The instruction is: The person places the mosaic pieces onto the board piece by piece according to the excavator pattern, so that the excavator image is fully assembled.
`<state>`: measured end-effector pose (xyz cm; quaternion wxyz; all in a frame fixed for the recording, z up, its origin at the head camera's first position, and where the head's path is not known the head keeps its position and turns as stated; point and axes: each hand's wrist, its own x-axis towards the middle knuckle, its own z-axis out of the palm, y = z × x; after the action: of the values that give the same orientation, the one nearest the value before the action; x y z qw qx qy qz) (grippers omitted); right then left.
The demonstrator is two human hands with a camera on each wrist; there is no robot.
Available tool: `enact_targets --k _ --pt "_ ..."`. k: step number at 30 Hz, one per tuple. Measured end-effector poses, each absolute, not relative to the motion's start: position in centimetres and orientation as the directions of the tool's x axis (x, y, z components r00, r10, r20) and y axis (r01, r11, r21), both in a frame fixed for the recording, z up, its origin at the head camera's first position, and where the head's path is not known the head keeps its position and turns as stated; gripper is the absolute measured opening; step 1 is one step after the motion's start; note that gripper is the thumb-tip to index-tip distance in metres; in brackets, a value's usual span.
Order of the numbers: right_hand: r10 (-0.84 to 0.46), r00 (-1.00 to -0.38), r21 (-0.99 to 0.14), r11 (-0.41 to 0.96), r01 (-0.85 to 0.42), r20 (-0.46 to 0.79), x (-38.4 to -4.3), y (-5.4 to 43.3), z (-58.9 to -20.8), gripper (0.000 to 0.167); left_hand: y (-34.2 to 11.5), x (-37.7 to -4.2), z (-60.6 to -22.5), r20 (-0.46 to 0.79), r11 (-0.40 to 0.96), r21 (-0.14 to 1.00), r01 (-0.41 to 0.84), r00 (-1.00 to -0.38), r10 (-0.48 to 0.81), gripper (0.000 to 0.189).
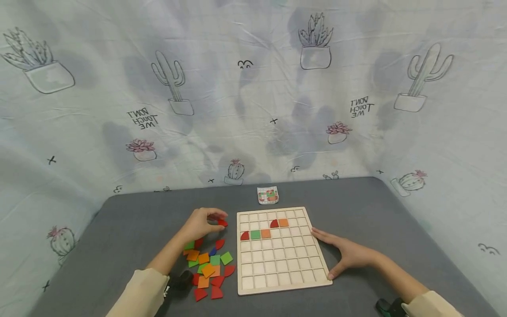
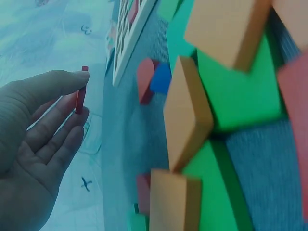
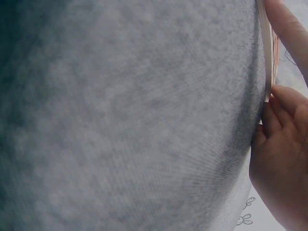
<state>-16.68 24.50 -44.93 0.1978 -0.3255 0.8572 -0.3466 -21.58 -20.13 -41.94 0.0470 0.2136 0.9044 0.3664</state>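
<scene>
My left hand (image 1: 201,223) pinches a red quarter-circle tile (image 1: 223,223) between thumb and fingers, just left of the wooden grid board (image 1: 285,290). In the left wrist view that tile (image 2: 80,98) is edge-on, held clear of the loose tiles. Along the board's right edge rests my right hand (image 1: 348,254), fingers and thumb spread and touching the rim. Two red quarter-circles (image 1: 245,236), a green square (image 1: 255,234) and two orange squares (image 1: 283,223) lie in the board's upper cells.
Loose red, orange, green and blue tiles (image 1: 207,270) lie in an overlapping pile left of the board, beneath my left forearm. A small card with a coloured grid pattern (image 1: 267,195) lies behind the board. A printed cloth (image 1: 253,110) surrounds the grey table (image 1: 134,229).
</scene>
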Motion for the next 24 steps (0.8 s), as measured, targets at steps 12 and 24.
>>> enact_targets --k 12,24 --pt "-0.697 -0.709 -0.722 0.545 -0.426 -0.108 -16.6 24.6 -45.2 0.11 -13.6 -22.4 -42.1 0.072 0.527 0.767 0.365 -0.866 0.495 0.04" --pt "-0.702 -0.705 -0.717 0.542 -0.439 -0.099 -16.7 24.6 -45.3 0.111 -4.2 -23.8 -43.1 0.062 0.56 0.714 0.422 -0.834 0.549 0.033"
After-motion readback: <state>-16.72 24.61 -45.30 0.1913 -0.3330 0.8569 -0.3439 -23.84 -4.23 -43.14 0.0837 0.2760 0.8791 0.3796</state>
